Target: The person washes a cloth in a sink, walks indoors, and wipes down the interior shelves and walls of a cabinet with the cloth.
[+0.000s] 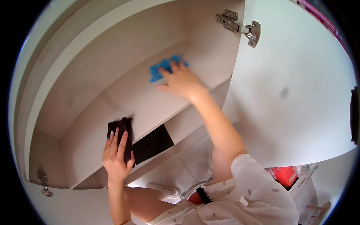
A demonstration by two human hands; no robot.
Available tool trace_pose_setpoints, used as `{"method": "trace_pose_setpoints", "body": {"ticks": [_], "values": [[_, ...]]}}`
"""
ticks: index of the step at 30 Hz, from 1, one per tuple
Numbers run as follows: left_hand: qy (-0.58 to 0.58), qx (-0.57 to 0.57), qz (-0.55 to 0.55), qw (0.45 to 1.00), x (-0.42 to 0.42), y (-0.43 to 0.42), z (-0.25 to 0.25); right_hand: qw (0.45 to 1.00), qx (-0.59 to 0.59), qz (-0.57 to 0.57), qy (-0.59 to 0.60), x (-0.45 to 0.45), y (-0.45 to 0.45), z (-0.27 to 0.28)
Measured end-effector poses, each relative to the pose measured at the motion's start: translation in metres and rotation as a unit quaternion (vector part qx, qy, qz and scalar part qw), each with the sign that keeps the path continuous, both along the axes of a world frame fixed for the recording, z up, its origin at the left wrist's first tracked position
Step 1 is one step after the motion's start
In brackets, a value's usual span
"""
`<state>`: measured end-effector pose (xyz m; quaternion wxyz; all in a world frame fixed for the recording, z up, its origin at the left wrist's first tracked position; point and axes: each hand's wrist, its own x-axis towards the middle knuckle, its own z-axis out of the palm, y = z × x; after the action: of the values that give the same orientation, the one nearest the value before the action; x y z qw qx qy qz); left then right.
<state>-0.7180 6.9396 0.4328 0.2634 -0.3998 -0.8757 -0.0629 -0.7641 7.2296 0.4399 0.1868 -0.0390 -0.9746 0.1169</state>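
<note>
Inside a white cabinet, my right hand presses a crumpled blue cloth against the pale shelf. Its fingers bend over the cloth's near side and are a little blurred. My left hand lies at the shelf's front edge, on a dark brown, folded item that looks like soft fabric or a pouch. The left fingers are stretched out over this item, with the thumb along its right side. The parts of both things beneath the hands are hidden.
A white cabinet door stands open at right on a metal hinge. Another hinge is at lower left. Below the shelf edge lies a flat black panel or object. A red box stands beyond the door.
</note>
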Motion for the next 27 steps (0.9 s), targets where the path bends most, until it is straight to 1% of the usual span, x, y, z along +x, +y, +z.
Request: {"method": "trace_pose_setpoints", "body": {"ticks": [1,3,4,5,6,7,8,9,10,11,12,14,17,18,20,21,23,24,25,26,27], "values": [[0.001,-0.005,-0.001,1.000,0.003,0.003,0.005,1.000,-0.005,-0.001,0.001,-0.004,-0.008,-0.005],[-0.046,-0.040,-0.058,0.996,0.003,0.019,0.017,0.991,-0.029,0.109,0.069,-0.010,-0.017,-0.012],[-0.072,-0.065,-0.091,0.991,0.002,0.031,0.021,0.990,-0.057,0.084,0.094,0.000,-0.017,-0.003],[-0.073,-0.082,-0.126,0.986,0.003,0.053,0.025,0.990,-0.062,0.082,0.097,0.010,-0.013,0.005],[-0.079,-0.099,-0.147,0.981,0.004,0.075,0.028,0.977,-0.107,0.057,0.178,0.020,-0.009,0.013],[-0.115,-0.113,-0.163,0.973,-0.001,0.096,0.026,0.955,-0.149,0.033,0.256,0.030,-0.005,0.022],[-0.104,-0.101,-0.193,0.970,-0.001,0.124,0.028,0.908,-0.227,0.049,0.350,0.044,-0.005,0.031],[-0.119,-0.104,-0.213,0.964,-0.009,0.153,0.023,0.908,-0.225,0.051,0.349,0.058,-0.005,0.039],[-0.120,-0.098,-0.220,0.963,-0.012,0.182,0.018,0.888,-0.245,0.076,0.382,0.071,-0.007,0.045],[-0.111,-0.077,-0.188,0.973,-0.011,0.215,0.012,0.864,-0.265,0.101,0.415,0.082,-0.010,0.051],[-0.102,-0.054,-0.139,0.984,-0.007,0.247,0.006,0.865,-0.262,0.104,0.415,0.092,-0.013,0.057],[-0.109,-0.027,-0.076,0.991,-0.011,0.300,-0.002,0.882,-0.229,0.142,0.386,0.106,-0.016,0.062],[-0.161,-0.030,-0.006,0.986,-0.029,0.340,0.000,0.871,-0.284,0.134,0.379,0.088,-0.015,0.051],[-0.179,-0.023,0.001,0.984,-0.037,0.344,0.000,0.871,-0.284,0.135,0.376,0.083,-0.007,0.047],[-0.199,-0.018,0.033,0.979,-0.057,0.348,0.000,0.890,-0.290,0.063,0.346,0.073,0.014,0.043],[-0.163,-0.032,0.067,0.984,-0.078,0.355,-0.010,0.885,-0.214,0.028,0.413,0.067,0.027,0.043],[-0.194,-0.051,0.000,0.980,-0.121,0.345,-0.004,0.881,-0.278,-0.034,0.382,0.059,0.045,0.034],[-0.206,-0.085,0.022,0.975,-0.143,0.353,-0.001,0.881,-0.276,-0.031,0.383,0.056,0.054,0.027],[-0.218,-0.118,0.045,0.968,-0.163,0.362,0.000,0.896,-0.278,-0.062,0.341,0.053,0.061,0.020],[-0.192,-0.137,0.058,0.970,-0.173,0.363,0.003,0.907,-0.280,-0.095,0.299,0.050,0.067,0.012],[-0.192,-0.135,0.059,0.970,-0.179,0.365,0.001,0.908,-0.279,-0.093,0.298,0.044,0.073,0.002]]}}
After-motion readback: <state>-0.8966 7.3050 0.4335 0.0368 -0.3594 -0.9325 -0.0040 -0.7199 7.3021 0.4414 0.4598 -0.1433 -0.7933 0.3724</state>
